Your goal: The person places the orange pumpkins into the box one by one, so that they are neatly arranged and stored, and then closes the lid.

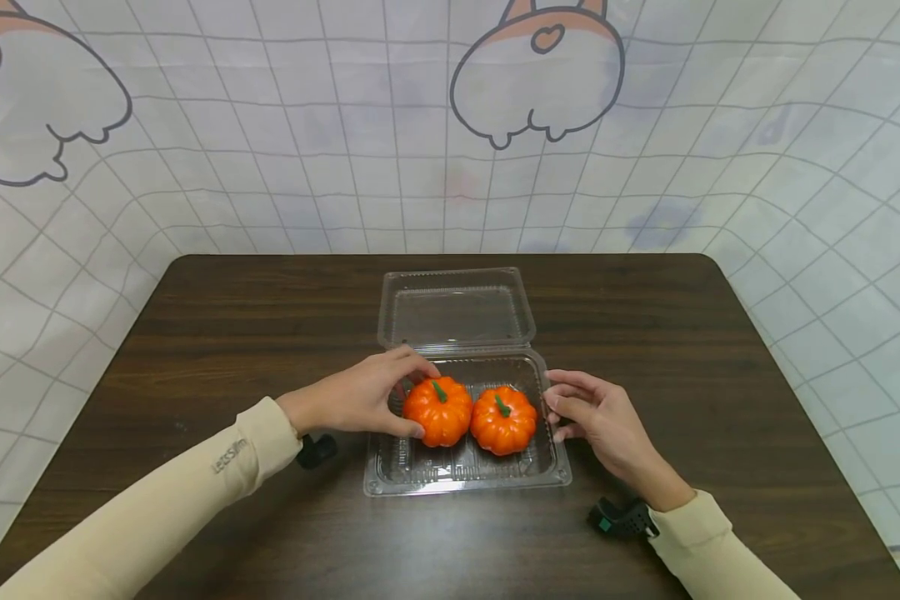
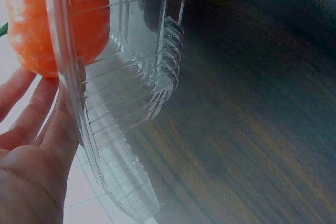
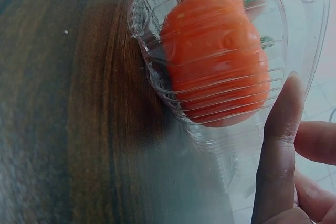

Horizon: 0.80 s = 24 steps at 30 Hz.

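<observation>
Two orange toy pumpkins with green stems sit side by side in a clear plastic clamshell container (image 1: 465, 483), its lid (image 1: 457, 312) folded back. My left hand (image 1: 363, 392) holds the left pumpkin (image 1: 437, 417) between the thumb and fingers, reaching over the container's left side. In the left wrist view that pumpkin (image 2: 31, 30) shows against the fingers, partly behind the clear wall. At the right rim, my right hand (image 1: 596, 417) touches the edge with its fingertips, beside the right pumpkin (image 1: 504, 421). One extended finger (image 3: 281, 145) meets the rim in the right wrist view.
The container stands on a dark wood-grain table (image 1: 270, 308) with rounded back corners. A white grid-patterned curtain (image 1: 292, 167) with cartoon animal drawings surrounds the table at the back and sides. Black wrist devices sit below both hands.
</observation>
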### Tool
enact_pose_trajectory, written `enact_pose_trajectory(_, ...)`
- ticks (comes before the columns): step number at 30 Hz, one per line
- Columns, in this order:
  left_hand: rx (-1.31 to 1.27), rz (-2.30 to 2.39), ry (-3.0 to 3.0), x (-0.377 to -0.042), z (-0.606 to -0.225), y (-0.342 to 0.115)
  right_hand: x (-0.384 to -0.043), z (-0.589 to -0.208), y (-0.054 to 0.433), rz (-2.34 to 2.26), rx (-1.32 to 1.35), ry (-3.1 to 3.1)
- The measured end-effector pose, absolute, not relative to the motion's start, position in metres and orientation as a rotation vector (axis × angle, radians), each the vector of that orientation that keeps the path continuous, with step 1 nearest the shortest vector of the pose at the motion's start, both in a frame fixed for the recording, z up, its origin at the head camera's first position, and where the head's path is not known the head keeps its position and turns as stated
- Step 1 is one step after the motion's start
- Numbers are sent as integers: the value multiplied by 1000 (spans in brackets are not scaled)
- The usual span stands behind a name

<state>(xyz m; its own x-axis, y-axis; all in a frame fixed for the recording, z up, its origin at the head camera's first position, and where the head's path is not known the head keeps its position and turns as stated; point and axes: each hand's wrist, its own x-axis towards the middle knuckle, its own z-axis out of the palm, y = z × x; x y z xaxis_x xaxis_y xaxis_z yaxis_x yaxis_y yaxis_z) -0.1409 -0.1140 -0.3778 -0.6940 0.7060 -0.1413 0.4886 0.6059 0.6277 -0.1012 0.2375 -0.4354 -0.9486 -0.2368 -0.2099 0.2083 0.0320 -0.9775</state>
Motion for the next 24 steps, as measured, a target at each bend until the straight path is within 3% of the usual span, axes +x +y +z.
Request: enact_pose_trajectory(24,973,726,2428,-148,-370,-120,-101,-435,237,-1974,-30,2025)
